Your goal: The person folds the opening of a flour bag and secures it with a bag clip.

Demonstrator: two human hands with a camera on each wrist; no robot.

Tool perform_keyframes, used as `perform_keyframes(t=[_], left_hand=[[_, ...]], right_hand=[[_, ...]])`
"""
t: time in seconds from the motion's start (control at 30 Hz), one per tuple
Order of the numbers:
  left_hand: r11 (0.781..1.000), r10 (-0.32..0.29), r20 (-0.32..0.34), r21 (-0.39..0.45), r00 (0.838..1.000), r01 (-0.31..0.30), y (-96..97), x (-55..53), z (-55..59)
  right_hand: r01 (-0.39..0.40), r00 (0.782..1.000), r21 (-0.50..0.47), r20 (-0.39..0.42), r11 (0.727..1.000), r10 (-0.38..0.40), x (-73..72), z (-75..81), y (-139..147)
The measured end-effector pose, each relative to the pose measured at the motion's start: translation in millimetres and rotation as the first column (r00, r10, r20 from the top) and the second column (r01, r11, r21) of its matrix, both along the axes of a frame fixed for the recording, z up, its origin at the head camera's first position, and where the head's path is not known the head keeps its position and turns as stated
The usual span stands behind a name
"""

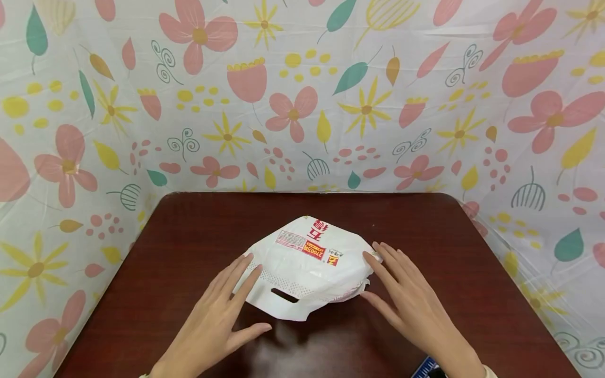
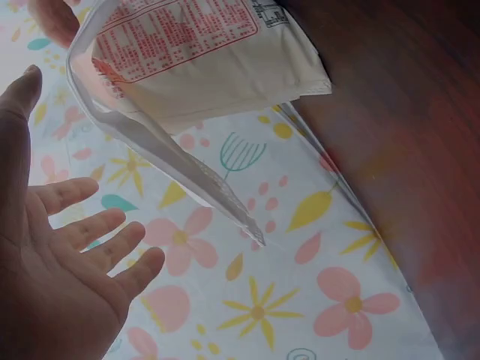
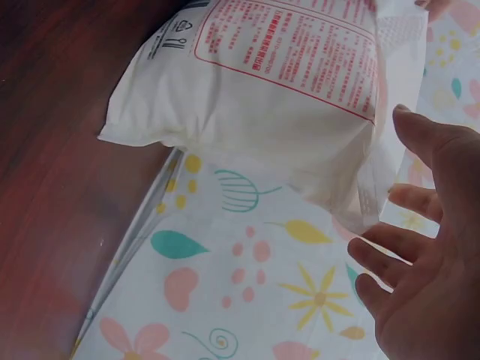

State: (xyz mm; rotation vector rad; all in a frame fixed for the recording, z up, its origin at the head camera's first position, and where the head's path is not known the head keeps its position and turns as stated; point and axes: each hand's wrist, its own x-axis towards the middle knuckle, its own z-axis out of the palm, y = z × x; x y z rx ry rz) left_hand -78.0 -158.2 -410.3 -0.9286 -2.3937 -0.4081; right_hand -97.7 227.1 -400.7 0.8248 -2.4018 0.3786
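Head view: there's a white printed bag (image 1: pixel 293 275) a bit below the middle of the frame, over the dark wooden surface (image 1: pixel 189 226), with its handle slot (image 1: pixel 284 295) toward the lower left. The left hand (image 1: pixel 217 310) is at the bag's left edge, fingers long and spread, thumb well out. The right hand (image 1: pixel 416 294) is at the right edge, same deal, fingers straight-ish and apart. Neither one is clamped on anything, tbh, and I can't tell if the fingertips actually touch the plastic. Both wrist views show the bag's red-lettered panel (image 2: pixel 180 37) near the top of the frame, so the near side might be tilted up a little.

If you're squaring this thing up or setting it down, imo keep both palms level and press in evenly, since a soft bag will probably slump toward whichever side gets less support. I'd guide the full body, not the floppy strip round the slot. Also watch the blue thing (image 1: pixel 424 366) by the right wrist, bottom right; too cut off to identify.
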Motion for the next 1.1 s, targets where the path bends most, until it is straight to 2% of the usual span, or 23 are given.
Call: perform_keyframes(t=[0.1,0.27,0.4,0.5,0.63,0.83,1.1], left_hand=[[1.0,-0.012,0.0,-0.001,1.0,0.012,3.1,-1.1,1.0],[0.999,-0.024,-0.008,-0.028,1.0,0.024,8.9,-2.4,0.4],[0.998,-0.042,-0.022,-0.043,0.999,0.041,14.6,-3.9,0.4],[0.997,-0.057,-0.008,-0.051,0.998,0.056,19.2,-5.1,1.9],[0.995,-0.083,0.0,-0.058,0.997,0.083,26.9,-8.0,4.8],[0.991,-0.112,-0.024,-0.072,0.993,0.11,37.9,-12.6,7.1],[0.985,-0.145,-0.021,-0.101,0.989,0.142,50.4,-15.7,5.5]], right_hand=[[-0.008,1.0,0.016,-0.004,1.0,0.009,-3.2,1.5,-1.5],[-0.015,0.999,0.043,0.036,0.999,0.014,-7.3,2.9,-2.6],[-0.019,1.0,0.053,0.019,0.998,0.018,-10.8,1.7,-3.7],[-0.014,1.0,0.059,0.014,0.998,0.014,-12.4,0.7,-4.2],[-0.02,1.0,0.053,0.014,0.998,0.02,-13.9,0.0,-4.5],[-0.031,0.999,0.04,0.034,0.999,0.029,-15.6,-0.8,-6.1],[-0.032,0.997,0.03,0.07,0.999,0.03,-15.5,1.7,-4.9]])
